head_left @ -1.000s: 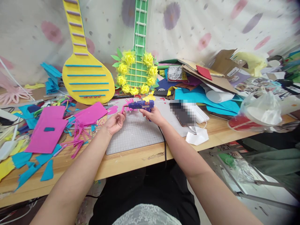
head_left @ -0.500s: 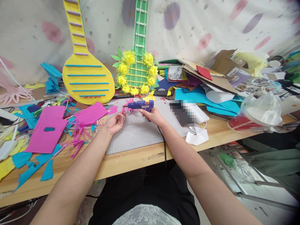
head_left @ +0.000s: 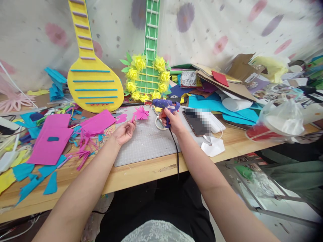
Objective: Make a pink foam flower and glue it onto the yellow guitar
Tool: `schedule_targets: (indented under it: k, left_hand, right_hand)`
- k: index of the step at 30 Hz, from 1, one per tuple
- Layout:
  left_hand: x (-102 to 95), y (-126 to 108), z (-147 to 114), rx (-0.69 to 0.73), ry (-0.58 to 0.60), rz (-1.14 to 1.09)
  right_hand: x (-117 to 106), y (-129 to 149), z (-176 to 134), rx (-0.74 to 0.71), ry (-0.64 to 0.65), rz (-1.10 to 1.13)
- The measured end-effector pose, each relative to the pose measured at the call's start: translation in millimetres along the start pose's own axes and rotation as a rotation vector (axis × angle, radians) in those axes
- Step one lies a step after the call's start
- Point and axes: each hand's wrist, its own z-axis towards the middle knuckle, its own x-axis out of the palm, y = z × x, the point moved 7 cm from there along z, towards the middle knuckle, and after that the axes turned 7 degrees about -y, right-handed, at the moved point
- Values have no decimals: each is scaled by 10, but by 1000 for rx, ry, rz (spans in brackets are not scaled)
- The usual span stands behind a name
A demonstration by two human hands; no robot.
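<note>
Pink paper [head_left: 133,118] is pinched in the left hand [head_left: 124,132], fingers closed; the right hand [head_left: 173,121] wraps a glue gun [head_left: 161,104]; flower [head_left: 142,113] shaped at twelve o'clock, cutout [head_left: 121,118] loose at eleven.

Bare forearms [head_left: 83,191], black cloth [head_left: 156,205] across the lap, pale patterned lace [head_left: 157,232] nearest the body.

A craft workspace is being presented: a wooden bench [head_left: 141,174] is strewn with coloured scraps [head_left: 51,183], a gridded cutting mat [head_left: 146,148] is laid across it, a glue gun [head_left: 161,103] is gripped! At the back, a yellow guitar shape [head_left: 94,85] and a flower-trimmed green one [head_left: 148,72] are displayed; to their right, paper [head_left: 209,102] and cardboard [head_left: 236,69] are heaped high.
</note>
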Motion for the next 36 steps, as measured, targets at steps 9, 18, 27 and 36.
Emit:
schedule_targets:
  k: [9,18,27,36]
  left_hand:
    - [29,38,-26,-42,18,-58]
    - [25,38,-24,-31,12,-73]
    - [34,41,-37,-32,7,-83]
    - [34,49,-28,-56,20,-100]
  right_hand:
    - [155,-110,-47,64,73,-224]
    - [198,-99,-66,63,51,-311]
    - [154,-233,-15,71,15,-388]
    - [166,-172,-30,77,16,-367]
